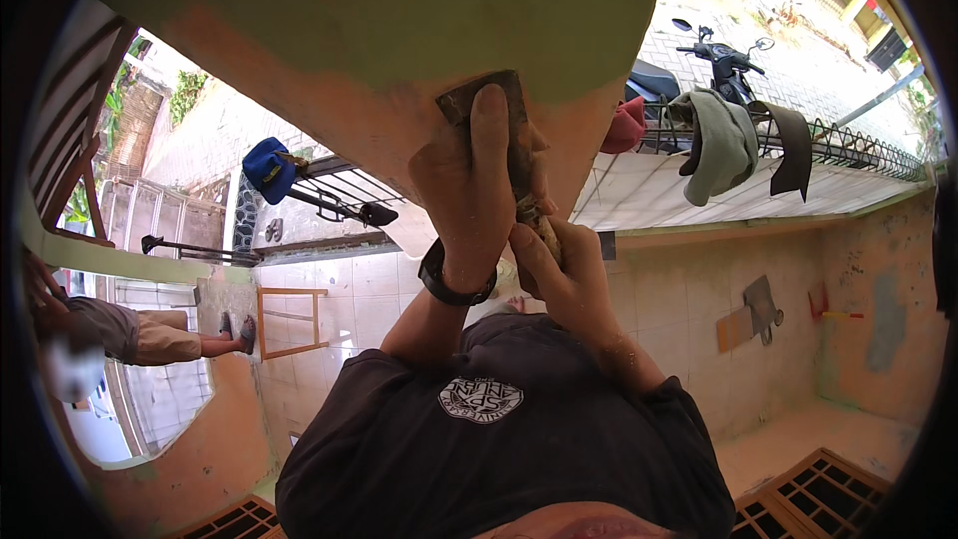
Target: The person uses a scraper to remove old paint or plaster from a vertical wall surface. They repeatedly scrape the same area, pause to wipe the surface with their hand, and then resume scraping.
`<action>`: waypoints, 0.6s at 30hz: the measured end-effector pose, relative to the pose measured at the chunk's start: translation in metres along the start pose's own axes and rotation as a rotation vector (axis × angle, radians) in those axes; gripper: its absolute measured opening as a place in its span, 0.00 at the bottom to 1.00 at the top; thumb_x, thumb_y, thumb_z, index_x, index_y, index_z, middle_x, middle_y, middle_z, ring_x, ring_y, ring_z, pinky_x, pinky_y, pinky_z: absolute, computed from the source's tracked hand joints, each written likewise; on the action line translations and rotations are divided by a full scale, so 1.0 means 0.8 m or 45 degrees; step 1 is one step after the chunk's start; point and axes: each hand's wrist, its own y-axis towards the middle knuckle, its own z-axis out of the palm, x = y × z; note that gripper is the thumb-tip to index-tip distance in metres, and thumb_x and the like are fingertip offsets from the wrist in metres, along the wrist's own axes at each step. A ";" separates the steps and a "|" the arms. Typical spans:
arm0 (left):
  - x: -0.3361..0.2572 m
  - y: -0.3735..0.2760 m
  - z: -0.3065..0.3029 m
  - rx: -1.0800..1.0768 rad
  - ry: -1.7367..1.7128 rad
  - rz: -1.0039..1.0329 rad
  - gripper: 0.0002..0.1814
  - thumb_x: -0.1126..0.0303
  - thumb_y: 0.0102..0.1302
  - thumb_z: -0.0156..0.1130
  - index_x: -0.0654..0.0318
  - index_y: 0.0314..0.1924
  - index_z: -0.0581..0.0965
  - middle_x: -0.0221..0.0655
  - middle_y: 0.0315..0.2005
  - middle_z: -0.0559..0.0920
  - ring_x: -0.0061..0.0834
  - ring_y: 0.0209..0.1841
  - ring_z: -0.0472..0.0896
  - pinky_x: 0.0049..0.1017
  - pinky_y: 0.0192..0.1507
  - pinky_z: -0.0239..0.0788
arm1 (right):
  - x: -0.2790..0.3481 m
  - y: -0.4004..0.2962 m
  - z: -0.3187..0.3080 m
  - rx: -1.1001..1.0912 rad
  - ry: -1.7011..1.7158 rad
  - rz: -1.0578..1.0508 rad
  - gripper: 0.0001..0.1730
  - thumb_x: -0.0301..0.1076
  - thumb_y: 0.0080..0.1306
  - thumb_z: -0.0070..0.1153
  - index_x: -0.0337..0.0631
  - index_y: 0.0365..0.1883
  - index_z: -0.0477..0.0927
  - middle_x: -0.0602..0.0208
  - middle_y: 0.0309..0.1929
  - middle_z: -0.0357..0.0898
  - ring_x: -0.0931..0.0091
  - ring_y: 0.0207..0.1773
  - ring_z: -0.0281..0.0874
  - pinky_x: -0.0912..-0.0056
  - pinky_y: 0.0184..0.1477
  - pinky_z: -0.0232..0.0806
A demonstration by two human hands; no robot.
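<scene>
A worn metal scraper (518, 165) is held up against a painted pillar (374, 22). Its broad blade end lies at the border between green paint and the peach-coloured patch below it. My left hand (464, 180), with a black watch at the wrist, grips the blade part; the thumb lies flat along the metal and the fingertips curl round the far side. Just below, my right hand (565, 262) is closed around the scraper's handle (552, 239), which looks wrapped and is partly hidden by the fingers. Pale specks dot the right forearm.
A wooden frame (288, 354) rests on the tiled floor (359, 277) at left, near a standing person (157, 333). A blue cap (268, 171) and cloths (718, 146) hang on metal railings. A dustpan (762, 299) is at right; a motorbike (722, 64) stands outside.
</scene>
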 end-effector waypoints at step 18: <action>-0.003 0.003 -0.005 -0.031 -0.212 -0.097 0.26 0.59 0.73 0.51 0.68 0.19 0.73 0.32 0.11 0.74 0.21 0.08 0.70 0.20 0.10 0.59 | 0.000 0.003 0.010 -0.017 -0.050 -0.127 0.19 0.40 0.73 0.49 0.36 0.25 0.70 0.81 0.14 0.63 0.89 0.17 0.56 0.82 0.18 0.48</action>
